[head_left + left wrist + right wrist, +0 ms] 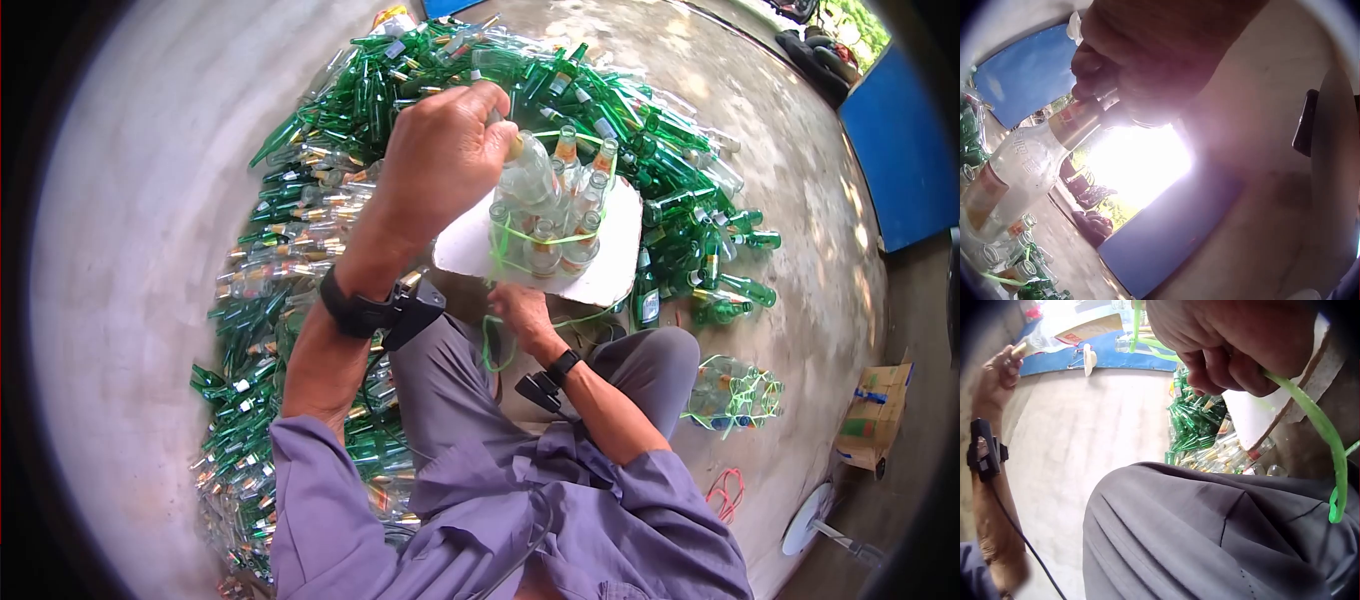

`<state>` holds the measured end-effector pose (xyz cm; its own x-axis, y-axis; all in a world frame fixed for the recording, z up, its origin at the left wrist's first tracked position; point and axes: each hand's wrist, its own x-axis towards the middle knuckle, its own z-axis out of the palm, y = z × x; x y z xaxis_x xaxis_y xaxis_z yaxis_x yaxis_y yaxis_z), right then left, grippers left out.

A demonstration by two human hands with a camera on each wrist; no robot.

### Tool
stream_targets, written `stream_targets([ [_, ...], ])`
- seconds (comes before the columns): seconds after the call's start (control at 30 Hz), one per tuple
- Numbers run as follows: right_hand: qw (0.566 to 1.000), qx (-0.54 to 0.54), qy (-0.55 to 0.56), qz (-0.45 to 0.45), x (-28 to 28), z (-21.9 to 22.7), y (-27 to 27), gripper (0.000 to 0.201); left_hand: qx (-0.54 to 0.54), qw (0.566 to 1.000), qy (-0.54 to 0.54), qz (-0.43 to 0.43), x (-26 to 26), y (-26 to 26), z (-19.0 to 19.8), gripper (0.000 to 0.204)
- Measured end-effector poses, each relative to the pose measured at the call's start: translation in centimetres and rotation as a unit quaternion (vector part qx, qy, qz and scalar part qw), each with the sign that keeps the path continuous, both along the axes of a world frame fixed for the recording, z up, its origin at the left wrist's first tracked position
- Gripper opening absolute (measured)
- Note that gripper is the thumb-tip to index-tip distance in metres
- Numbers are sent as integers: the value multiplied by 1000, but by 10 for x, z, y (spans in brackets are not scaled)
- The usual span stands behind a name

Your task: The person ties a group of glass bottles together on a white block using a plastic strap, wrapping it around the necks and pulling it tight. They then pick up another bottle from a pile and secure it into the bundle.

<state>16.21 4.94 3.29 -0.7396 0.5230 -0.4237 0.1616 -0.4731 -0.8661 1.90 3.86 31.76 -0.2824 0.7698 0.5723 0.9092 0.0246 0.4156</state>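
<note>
Your left hand (pixel 440 150) curls around the neck of a clear glass bottle (pixel 527 178), tilted above the tied bundle of bottles (pixel 545 235) just below your fingers. It has a gold-foiled neck and raised lettering on the shoulder, too blurred to read. Your right hand (pixel 518 310), below the bundle, pinches the green cord (pixel 1310 419) looped around it.
</note>
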Motion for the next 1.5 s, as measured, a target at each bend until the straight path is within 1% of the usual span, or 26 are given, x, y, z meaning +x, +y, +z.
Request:
stream_targets([
  [0.07, 999, 38, -20, 31, 1, -3, 1, 15, -19, 999, 30, 4, -1, 8, -12, 17],
  [0.1, 999, 37, -21, 30, 1, -6, 1, 15, -24, 999, 21, -4, -1, 12, -17, 18],
  [0.17, 989, 136, -19, 58, 0, -12, 1, 14, -29, 999, 21, -9, -3, 20, -29, 18],
  [0.23, 986, 148, -32, 64, -1, -14, 1, 14, -54, 998, 18, -8, -2, 25, -39, 17],
  [0.3, 984, 159, -45, 70, -4, -22, -1, 14, -54, 998, 19, -4, -1, 27, -44, 18],
  [0.33, 990, 135, 13, 27, -7, -28, -5, 16, -53, 998, 19, 0, 0, 29, -46, 18],
  [0.37, 991, 110, 71, -16, -8, -35, -8, 29, -55, 998, 17, -1, 0, 30, -47, 18],
  [0.4, 992, 107, 69, -15, -7, -39, -9, 29, -58, 998, 15, -1, 0, 30, -48, 19],
  [0.47, 982, 156, 103, -8, -8, -44, -7, 29, -62, 998, 14, 1, 0, 29, -48, 20],
  [0.57, 976, 190, 104, -4, -7, -43, -5, 29, -62, 997, 43, 29, 4, 27, -51, 24],
  [0.63, 975, 194, 106, -1, -7, -43, -4, 29, -29, 998, -25, 53, 8, 24, -53, 31],
  [0.7, 974, 199, 107, 1, -6, -43, -4, 29, -11, 999, -11, 44, 5, 23, -61, 35],
  [0.77, 977, 179, 119, -12, -6, -45, -5, 28, 8, 999, 2, 36, 2, 21, -67, 38],
  [0.8, 976, 180, 119, -10, -6, -43, -5, 28, 16, 999, -32, 38, 4, 20, -67, 40],
  [0.83, 981, 153, 115, -18, -6, -41, -5, 28, 23, 997, -66, 40, 5, 18, -68, 41],
  [0.87, 986, 125, 111, -26, -6, -39, -6, 28, 23, 997, -66, 41, 5, 17, -70, 41],
  [0.93, 987, 120, 106, -24, -6, -38, -6, 28, 18, 993, -114, 22, 4, 16, -77, 41],
  [1.03, 986, 126, 110, -22, -6, -40, -6, 27, 21, 988, -152, 3, 2, 16, -90, 42],
  [1.1, 983, 135, 119, -22, -5, -38, -6, 27, 15, 986, -164, 15, 1, 13, -97, 43],
  [1.17, 993, 92, 71, -11, -3, -31, -4, 27, 8, 984, -175, 26, -1, 10, -108, 44],
  [1.2, 993, 92, 71, -11, -2, -21, -2, 27, -16, 983, -179, 33, -4, 8, -116, 48],
  [1.27, 999, -12, -36, 14, 1, 0, 2, 18, -40, 982, -183, 41, -7, 5, -130, 52],
  [1.3, 999, -12, -36, 15, 1, 1, 1, 18, -45, 976, -208, 41, -6, 3, -134, 52],
  [1.37, 999, -36, 8, -29, 0, 4, -2, 28, -50, 970, -233, 40, -5, 0, -143, 53],
  [1.43, 1000, -18, 9, -23, 2, 5, -1, 28, -41, 965, -253, 49, -2, -2, -147, 56],
  [1.5, 1000, -2, 10, -17, 2, 5, -1, 29, -51, 967, -243, 50, -2, -7, -158, 55],
])
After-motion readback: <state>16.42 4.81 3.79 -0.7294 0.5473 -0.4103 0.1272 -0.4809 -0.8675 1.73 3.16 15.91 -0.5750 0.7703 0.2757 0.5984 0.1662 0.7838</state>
